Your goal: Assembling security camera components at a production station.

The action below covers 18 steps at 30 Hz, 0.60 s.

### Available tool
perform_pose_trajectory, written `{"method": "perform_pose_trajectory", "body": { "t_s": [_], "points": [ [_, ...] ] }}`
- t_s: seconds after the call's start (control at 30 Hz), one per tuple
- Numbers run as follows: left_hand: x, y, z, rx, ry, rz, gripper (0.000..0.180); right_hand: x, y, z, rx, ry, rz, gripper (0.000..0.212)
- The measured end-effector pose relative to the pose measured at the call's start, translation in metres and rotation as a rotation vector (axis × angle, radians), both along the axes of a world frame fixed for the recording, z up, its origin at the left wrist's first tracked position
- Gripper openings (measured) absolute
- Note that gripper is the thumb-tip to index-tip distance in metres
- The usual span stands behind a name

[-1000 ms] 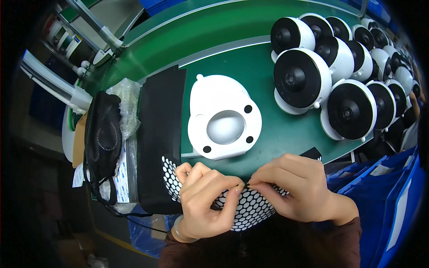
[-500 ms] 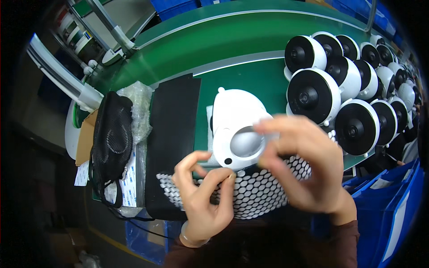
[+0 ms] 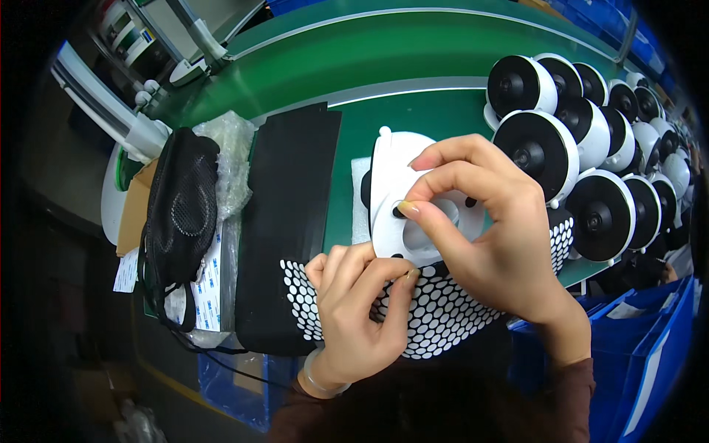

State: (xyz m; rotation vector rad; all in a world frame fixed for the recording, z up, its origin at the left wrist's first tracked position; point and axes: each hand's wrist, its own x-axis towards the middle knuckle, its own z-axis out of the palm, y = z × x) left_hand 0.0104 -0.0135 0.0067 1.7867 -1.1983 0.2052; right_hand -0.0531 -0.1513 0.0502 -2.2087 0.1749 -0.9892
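Note:
A white round device [image 3: 402, 159] with a ring-shaped base stands in front of me, the base's opening toward me. Small round black pads sit on that base; one black pad [image 3: 399, 212] lies under the thumb and index fingertips of my right hand [image 3: 484, 221], which pinch at it. Below the device spreads a black sheet dotted with white round pads [image 3: 443, 317]. My left hand [image 3: 362, 303] is closed in a pinch at the sheet's upper edge, close to the base. Whatever lies between those left fingertips is too small to make out.
Several white globe-shaped devices with black faces [image 3: 535, 155] crowd the right side. Left of centre lies a black board [image 3: 292, 199], beside a black mesh bag [image 3: 185, 199], bubble wrap [image 3: 229, 162] and a cardboard box [image 3: 136, 210]. Blue bins [image 3: 635, 354] stand at lower right.
My right hand has come from the base's right side to its left part, its fingers now pinching at a black pad. My left hand stays in its pinch. The view has shifted slightly.

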Motion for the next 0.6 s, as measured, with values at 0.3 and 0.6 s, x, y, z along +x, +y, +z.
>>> {"method": "perform_pose_trajectory", "body": {
  "t_s": [0.3,0.6],
  "points": [
    [-0.0008,0.0009,-0.0015,-0.011,-0.016,-0.015,0.012,-0.0023,0.0041,0.0013,-0.027,0.014,-0.036,0.007],
    [-0.0004,0.0016,-0.0005,0.0,-0.012,-0.015,0.012,-0.0017,0.0065,0.0001,-0.17,0.017,-0.089,0.008]
  ]
}}
